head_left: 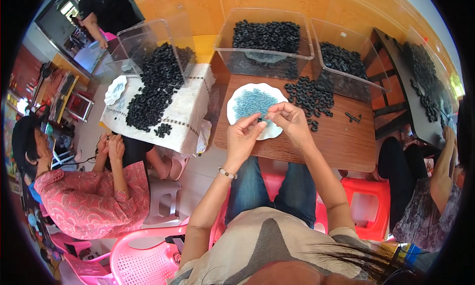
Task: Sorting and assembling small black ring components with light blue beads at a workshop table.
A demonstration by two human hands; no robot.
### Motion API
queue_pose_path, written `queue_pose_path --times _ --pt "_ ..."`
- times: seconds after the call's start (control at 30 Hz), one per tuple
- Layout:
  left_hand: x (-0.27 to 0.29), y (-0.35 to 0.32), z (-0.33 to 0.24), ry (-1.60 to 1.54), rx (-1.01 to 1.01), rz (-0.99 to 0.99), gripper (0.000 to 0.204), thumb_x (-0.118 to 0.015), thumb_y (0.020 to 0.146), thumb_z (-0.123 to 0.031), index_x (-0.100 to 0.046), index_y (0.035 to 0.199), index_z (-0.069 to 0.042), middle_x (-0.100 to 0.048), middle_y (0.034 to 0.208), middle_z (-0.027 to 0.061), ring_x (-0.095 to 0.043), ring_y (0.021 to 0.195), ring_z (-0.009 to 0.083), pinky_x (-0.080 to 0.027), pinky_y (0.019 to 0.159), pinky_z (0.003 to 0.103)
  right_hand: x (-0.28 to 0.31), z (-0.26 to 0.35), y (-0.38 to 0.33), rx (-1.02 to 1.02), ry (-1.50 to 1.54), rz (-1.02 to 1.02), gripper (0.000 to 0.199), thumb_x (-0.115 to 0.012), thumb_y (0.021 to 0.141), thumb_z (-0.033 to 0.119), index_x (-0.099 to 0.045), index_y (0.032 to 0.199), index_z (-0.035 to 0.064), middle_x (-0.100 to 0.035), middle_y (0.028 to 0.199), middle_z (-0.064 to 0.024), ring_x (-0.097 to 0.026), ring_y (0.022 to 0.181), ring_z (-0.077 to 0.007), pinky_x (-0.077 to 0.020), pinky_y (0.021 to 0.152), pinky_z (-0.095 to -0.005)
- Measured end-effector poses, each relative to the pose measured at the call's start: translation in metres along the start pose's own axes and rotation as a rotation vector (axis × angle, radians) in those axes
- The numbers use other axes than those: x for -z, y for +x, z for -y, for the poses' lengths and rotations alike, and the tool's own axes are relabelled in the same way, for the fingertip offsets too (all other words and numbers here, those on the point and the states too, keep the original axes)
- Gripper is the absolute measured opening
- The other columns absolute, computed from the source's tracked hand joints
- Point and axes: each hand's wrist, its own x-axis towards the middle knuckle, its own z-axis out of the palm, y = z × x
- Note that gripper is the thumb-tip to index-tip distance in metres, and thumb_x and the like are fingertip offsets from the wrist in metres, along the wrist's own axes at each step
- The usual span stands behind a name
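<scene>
Both my hands are raised over a white scalloped plate (271, 133) on the brown wooden table (341, 146). Many small, thin, light-blue pieces (250, 102) lie in the plate. My left hand (243, 139), with a beaded bracelet (227, 172) at its wrist, pinches a small black part (260, 119) between thumb and fingertips. Close beside it, the thumb and forefinger of my right hand (293, 125) are pressed together; whatever they hold is too small to make out. Loose black ring-shaped parts (312, 98) are heaped to the right of the plate.
Clear plastic bins (267, 57) of black parts stand at the table's back edge. Two joined black pieces (353, 118) lie at the right. A cloth-covered table (185, 129) with a black heap is on the left. One seated person (94, 201) works there, another (425, 206) at the right.
</scene>
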Motion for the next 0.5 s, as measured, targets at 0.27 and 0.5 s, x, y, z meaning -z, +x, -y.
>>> queue_pose_path --times 0.27,0.5 --pt "0.003 -0.016 -0.010 0.271 -0.161 -0.059 0.024 -0.080 0.090 -0.012 -0.078 0.110 0.001 -0.068 0.084 0.0061 -0.059 0.067 0.0074 -0.045 0.059 0.024 -0.007 -0.005 -0.011 0.014 -0.092 0.091 0.011 -0.072 0.096 0.006 -0.071 0.104 -0.0014 -0.073 0.098 -0.0033 -0.066 0.088 -0.0077 -0.0520 0.077 -0.0229" --pt "-0.005 -0.025 -0.014 0.264 -0.141 -0.031 0.018 -0.078 0.092 -0.008 -0.077 0.106 0.003 -0.069 0.089 0.0028 -0.059 0.072 0.0047 -0.046 0.062 0.020 0.000 -0.003 -0.022 -0.011 -0.089 0.098 0.012 -0.072 0.096 0.005 -0.071 0.106 -0.0026 -0.074 0.098 -0.0047 -0.067 0.089 -0.0094 -0.0537 0.081 -0.0252"
